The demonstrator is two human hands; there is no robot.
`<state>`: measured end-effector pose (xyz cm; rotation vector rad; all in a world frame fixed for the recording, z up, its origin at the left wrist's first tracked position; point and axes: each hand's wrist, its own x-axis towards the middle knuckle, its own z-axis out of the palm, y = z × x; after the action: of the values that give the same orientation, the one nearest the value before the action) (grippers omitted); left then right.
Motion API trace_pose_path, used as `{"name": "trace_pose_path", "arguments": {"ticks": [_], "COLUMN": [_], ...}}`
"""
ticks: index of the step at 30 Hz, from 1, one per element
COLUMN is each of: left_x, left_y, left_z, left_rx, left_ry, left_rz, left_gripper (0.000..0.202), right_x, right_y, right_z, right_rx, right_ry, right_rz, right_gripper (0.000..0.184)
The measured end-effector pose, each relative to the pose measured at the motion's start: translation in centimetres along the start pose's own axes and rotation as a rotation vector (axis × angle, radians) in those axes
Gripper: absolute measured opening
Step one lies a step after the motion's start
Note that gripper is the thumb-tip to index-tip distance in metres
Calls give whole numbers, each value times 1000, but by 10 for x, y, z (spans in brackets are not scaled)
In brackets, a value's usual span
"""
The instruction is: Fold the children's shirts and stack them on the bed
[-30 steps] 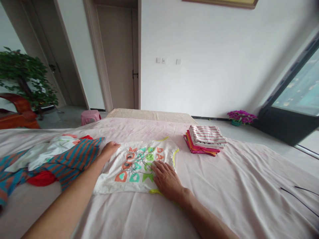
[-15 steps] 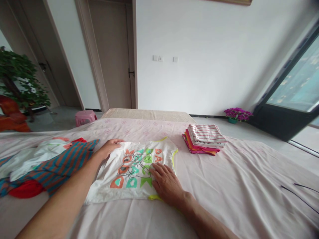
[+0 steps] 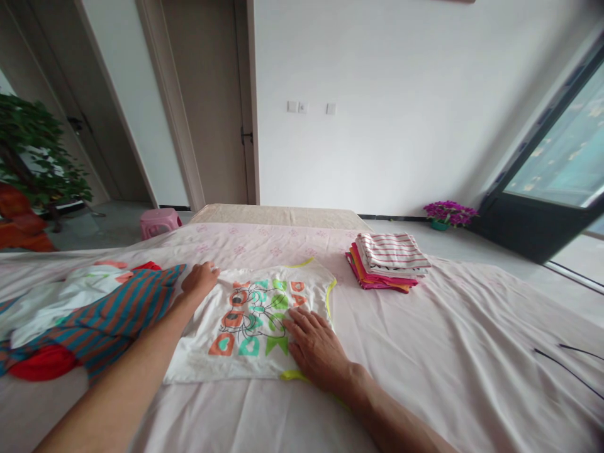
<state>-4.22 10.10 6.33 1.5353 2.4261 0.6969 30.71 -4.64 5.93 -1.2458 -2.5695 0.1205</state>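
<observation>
A white sleeveless shirt with a coloured letter-and-cartoon print and yellow-green trim lies spread flat on the bed sheet, its neck end to the right. My left hand is closed at the far corner of its hem, fingers curled on the cloth; the fingertips are partly hidden. Flat on the print near the neck end rests my right hand, fingers stretched out. Beyond it on the right stands a stack of folded clothes, a red-striped white one on top.
Left of the shirt lies a loose heap of clothes, with a blue-and-brown striped garment and white and red pieces. A pinkish sheet covers the bed. Dark cords lie at the right. A pink stool stands beyond.
My left hand has shifted slightly left along the hem, and its fingers have curled in. My right hand stays in place on the shirt. The view has tilted slightly.
</observation>
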Motion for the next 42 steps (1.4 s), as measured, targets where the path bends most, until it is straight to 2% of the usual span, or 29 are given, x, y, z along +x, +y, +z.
{"name": "trace_pose_path", "arguments": {"ticks": [4, 9, 12, 15, 18, 19, 21, 23, 25, 31, 35, 39, 42], "left_x": [3, -3, -14, -39, -81, -97, -126, -146, -154, -147, -147, -149, -153], "left_y": [1, 2, 12, 33, 50, 53, 52, 43, 28, -43, -86, -100, -94], "left_z": [6, 3, 2, 8, 26, 34, 46, 51, 47, 8, -5, -14, -22], "left_rx": [22, 43, 59, 56, 51, 56, 76, 111, 159, 359, 443, 426, 426], "left_ry": [-29, 111, 141, 92, -6, -29, -32, -31, -24, 22, 116, 201, 220], "left_rz": [21, 56, 158, 343, 535, 620, 699, 693, 641, 481, 445, 490, 395], "left_gripper": [31, 43, 54, 51, 47, 48, 50, 53, 56, 60, 57, 48, 43], "right_x": [0, 0, 0, 1, 2, 2, 1, 0, -1, -3, -2, -3, -4], "right_y": [0, 0, 0, 0, 0, 0, 0, 0, 1, 3, 3, 2, 1], "right_z": [-2, -2, -1, 1, 2, 2, 2, 3, 3, 7, 6, 4, 4], "right_rx": [8, 7, 4, 10, 10, 9, 5, 6, 9, -10, -30, -48, -56], "right_ry": [3, -9, -8, 1, 6, 5, -2, -10, -15, -8, -29, -35, -29], "right_rz": [4, 5, 10, 4, -2, 0, 5, 9, 10, 55, 63, 68, 65], "right_gripper": [45, 45, 46, 45, 45, 45, 45, 45, 47, 49, 50, 49, 49]}}
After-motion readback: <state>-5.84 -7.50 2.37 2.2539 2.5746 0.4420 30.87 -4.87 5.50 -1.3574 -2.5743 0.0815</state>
